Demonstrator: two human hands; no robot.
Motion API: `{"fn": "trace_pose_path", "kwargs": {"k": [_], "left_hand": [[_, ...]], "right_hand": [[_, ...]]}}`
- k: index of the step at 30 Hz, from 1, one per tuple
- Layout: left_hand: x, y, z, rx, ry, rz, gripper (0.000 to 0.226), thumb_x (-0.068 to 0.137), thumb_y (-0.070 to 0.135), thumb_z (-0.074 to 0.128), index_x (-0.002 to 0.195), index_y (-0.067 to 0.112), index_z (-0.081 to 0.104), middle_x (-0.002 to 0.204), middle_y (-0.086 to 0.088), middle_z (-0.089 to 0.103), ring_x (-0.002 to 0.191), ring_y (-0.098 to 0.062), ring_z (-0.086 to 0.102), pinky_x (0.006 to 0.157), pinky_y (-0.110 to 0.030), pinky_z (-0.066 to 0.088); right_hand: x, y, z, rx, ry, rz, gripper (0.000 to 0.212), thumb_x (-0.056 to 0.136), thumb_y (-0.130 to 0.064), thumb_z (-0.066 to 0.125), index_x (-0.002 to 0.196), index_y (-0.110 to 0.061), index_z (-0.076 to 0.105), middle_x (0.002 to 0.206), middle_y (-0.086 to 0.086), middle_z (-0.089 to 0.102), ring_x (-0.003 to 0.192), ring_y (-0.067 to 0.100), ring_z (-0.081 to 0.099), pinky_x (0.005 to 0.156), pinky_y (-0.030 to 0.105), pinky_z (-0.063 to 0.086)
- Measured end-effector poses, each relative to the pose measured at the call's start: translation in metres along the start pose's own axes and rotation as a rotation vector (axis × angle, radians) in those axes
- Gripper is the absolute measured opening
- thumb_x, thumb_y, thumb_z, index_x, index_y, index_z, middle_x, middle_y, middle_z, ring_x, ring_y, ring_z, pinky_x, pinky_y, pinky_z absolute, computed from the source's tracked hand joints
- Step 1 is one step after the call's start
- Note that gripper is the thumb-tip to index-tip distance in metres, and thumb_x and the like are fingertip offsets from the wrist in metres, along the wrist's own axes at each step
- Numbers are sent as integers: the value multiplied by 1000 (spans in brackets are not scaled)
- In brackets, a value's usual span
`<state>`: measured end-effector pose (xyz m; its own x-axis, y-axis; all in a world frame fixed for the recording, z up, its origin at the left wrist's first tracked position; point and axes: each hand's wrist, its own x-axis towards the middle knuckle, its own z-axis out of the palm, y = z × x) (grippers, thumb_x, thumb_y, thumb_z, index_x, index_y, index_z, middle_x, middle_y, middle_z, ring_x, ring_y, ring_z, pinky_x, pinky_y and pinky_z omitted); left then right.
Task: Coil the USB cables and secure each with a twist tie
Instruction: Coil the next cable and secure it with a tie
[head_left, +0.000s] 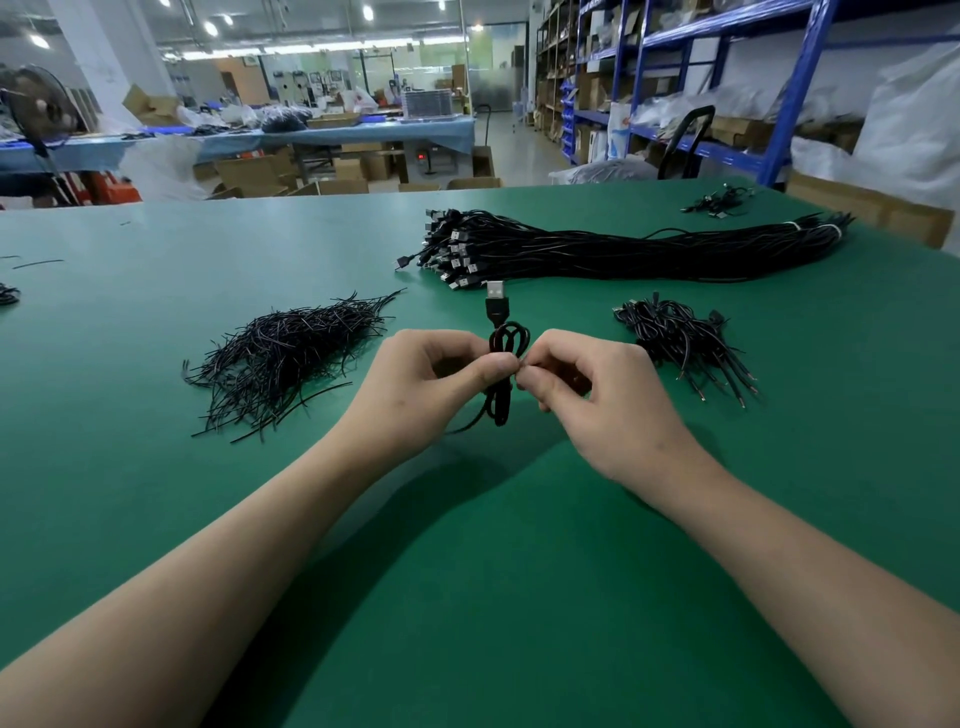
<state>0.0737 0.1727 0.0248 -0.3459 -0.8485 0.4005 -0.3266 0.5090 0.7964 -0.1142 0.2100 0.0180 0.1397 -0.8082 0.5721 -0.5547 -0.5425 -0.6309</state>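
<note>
Item in hand: one thin black USB cable, folded into a narrow coil and held upright above the green matte table top at the centre of view. Its silver-tipped USB plug stands at twelve o'clock of the coil, a small loop shows just beneath the plug, and the lower loops hang at six o'clock below the fingers. The left hand has its fingers curled, thumb and forefinger pinching the coil's waist from nine o'clock. The right hand also has its fingers curled, with the fingertips pinching the same waist from three o'clock, and the two thumbs almost meet. Whether a tie sits between the fingertips is too small to tell. At ten o'clock from the hands lies a loose heap of short black wire twist ties. From twelve to two o'clock lies a long thick bundle of straight black USB cables, its plugs fanned toward the hands and its far end bound with a pale band. At three o'clock, near the right hand, is a small pile of coiled black cables. Blue steel shelving stands beyond the table at one o'clock.
</note>
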Motion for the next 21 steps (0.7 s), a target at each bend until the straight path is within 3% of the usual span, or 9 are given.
{"fn": "trace_pose_path", "kwargs": {"k": [2,5,8,11,14,17,19,21], "left_hand": [[0,4,1,-79,-12,-51,33,84,47,68,81,15,77,80,-23,70,69,-17,56,65,-44,48],[0,6,3,-225,-64,-152,43,84,47,67,82,4,72,77,-25,65,70,-22,60,64,-29,51],[0,5,3,-353,-139,-302,40,80,48,69,86,9,71,74,-10,63,69,-23,61,62,-25,49],[-1,7,7,-487,-99,-365,37,80,43,71,98,11,67,72,-4,65,63,-18,68,55,-22,49],[-1,4,11,-529,1,-210,27,95,20,64,120,15,54,72,-7,68,71,-28,73,60,-26,55],[-2,1,12,-329,-76,16,30,100,-1,58,122,19,60,83,-5,72,81,-30,75,74,-30,57],[-3,2,13,-109,-84,106,33,93,-2,67,113,24,69,92,-1,77,86,-20,76,84,-35,59],[-3,1,13,54,-1,169,30,87,8,77,107,31,74,90,5,77,85,-10,73,79,-40,58]], "right_hand": [[0,-1,0,-56,31,-59,14,94,-17,69,81,-16,65,63,-6,57,61,13,50,59,30,41],[0,-2,-4,-164,55,-163,12,96,-18,67,84,-13,65,70,-9,57,66,14,51,63,30,42],[1,-2,-6,-327,49,-282,16,99,-18,62,86,-8,66,77,2,63,72,25,58,67,43,49],[2,-3,-4,-314,77,-255,14,98,-16,64,85,-9,65,74,-1,60,69,21,55,65,40,47],[3,0,-3,-108,126,-63,16,95,-16,67,79,-15,64,63,-7,55,59,11,47,58,25,38],[4,9,-4,45,107,126,17,95,-16,66,78,-17,66,59,-3,58,54,16,51,57,30,43],[4,12,-3,224,59,223,17,98,-11,63,81,-13,67,60,-3,59,55,19,51,56,35,46],[3,12,0,391,21,286,19,100,-7,60,82,-9,67,61,-1,57,57,14,50,54,28,44]]}}
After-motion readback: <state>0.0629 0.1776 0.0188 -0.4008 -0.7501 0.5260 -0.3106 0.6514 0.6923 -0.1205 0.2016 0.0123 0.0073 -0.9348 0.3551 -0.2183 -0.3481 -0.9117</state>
